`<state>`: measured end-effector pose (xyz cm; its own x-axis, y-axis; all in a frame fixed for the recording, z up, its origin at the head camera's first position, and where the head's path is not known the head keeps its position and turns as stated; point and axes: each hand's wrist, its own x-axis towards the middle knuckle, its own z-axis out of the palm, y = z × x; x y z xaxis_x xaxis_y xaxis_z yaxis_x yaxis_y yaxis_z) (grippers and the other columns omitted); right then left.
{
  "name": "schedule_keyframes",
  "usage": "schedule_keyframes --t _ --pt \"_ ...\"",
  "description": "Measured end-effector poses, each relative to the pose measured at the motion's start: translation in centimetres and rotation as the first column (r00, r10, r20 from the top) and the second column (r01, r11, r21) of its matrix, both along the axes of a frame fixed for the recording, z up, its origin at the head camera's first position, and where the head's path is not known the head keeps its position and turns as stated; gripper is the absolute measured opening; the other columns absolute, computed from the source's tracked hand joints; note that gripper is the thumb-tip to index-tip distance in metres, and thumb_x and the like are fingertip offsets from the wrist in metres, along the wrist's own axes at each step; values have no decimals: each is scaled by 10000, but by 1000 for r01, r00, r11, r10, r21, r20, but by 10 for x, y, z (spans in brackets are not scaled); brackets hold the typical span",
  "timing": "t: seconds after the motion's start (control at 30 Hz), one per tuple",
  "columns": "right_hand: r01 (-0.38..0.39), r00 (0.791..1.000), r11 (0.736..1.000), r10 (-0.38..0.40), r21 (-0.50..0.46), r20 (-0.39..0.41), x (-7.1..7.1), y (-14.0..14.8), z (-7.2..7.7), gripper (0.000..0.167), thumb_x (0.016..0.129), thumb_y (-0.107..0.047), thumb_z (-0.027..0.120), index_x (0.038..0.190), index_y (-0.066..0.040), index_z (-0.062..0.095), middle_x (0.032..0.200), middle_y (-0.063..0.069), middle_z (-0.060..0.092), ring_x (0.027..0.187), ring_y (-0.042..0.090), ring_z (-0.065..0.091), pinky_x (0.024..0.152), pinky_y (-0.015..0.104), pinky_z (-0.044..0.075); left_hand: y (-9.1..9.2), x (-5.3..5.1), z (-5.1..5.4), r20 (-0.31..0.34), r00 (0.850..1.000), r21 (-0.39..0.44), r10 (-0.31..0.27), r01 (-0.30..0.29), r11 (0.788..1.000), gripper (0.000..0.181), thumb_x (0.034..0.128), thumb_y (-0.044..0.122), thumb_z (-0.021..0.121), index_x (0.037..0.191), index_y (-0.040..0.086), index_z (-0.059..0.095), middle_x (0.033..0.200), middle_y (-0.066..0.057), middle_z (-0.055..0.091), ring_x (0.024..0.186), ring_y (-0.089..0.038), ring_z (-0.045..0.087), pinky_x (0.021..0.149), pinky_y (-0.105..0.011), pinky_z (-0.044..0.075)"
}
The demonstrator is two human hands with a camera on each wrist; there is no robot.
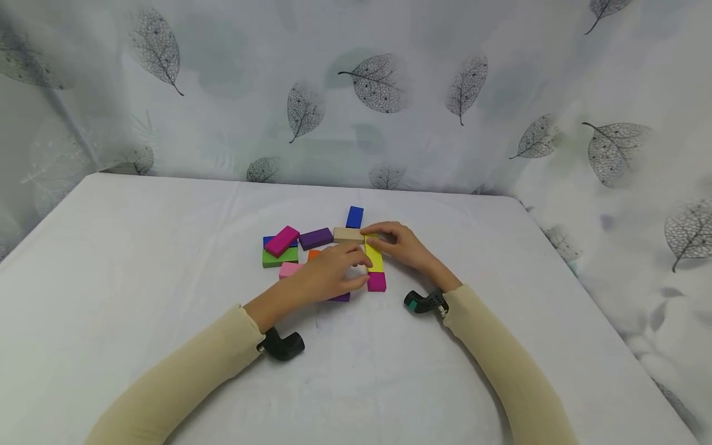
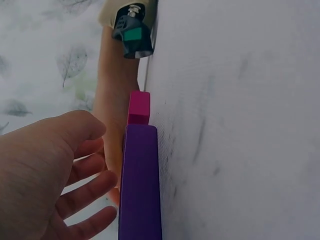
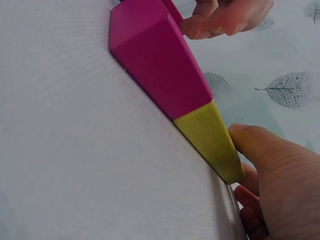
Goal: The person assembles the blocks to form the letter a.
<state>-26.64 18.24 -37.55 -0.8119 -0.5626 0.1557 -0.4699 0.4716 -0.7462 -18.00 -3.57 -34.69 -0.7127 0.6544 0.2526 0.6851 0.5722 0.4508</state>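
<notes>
Near the table's middle lies a group of coloured wooden blocks. My right hand [image 1: 406,247] pinches the far end of a yellow block [image 1: 374,258], its thumb on the block and a fingertip by the beige block [image 1: 346,235]. A magenta block [image 1: 376,282] touches the yellow one's near end. My left hand [image 1: 328,272] hovers over the group with loosely curved fingers and holds nothing; its fingertips are close to the yellow and magenta blocks. It partly hides an orange block [image 1: 314,253], a pink block [image 1: 289,269] and a purple block [image 2: 140,185].
Farther back lies a blue block [image 1: 355,217], with another purple block [image 1: 316,238] left of the beige one. At the left, a second magenta block [image 1: 282,241] leans across a green block [image 1: 280,258] and a blue one. A white cloth [image 1: 139,278] covers the table; leaf-patterned curtain [image 1: 250,93] hangs behind.
</notes>
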Motion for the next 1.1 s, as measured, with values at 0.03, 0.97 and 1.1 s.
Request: schedule_keyframes --t 0.03,0.97,1.1 --pt "-1 1000 1000 1 -1 1 0 0 -1 322 967 -152 607 1270 -50 641 1325 120 605 1312 300 445 1131 519 246 -1 0 0 -10 1000 -2 4 -4 1000 239 915 207 669 1116 79 691 1079 -49 611 993 -182 598 874 -304 515" --pt "1 1000 1000 -1 -9 -8 1 0 -4 317 969 -126 599 1270 -37 638 1327 132 602 1310 300 452 1129 495 261 -43 3 -6 -13 994 -172 -107 103 980 352 839 437 688 1098 199 677 1205 -12 583 1270 -258 434 1038 -523 324" --pt "8 1000 1000 -8 11 1 14 -6 15 314 971 -85 582 1265 15 622 1332 176 588 1312 337 444 1129 499 262 -45 1 -8 -48 992 -181 -120 109 977 332 828 395 679 1092 194 680 1195 -4 584 1266 -262 435 1026 -514 337"
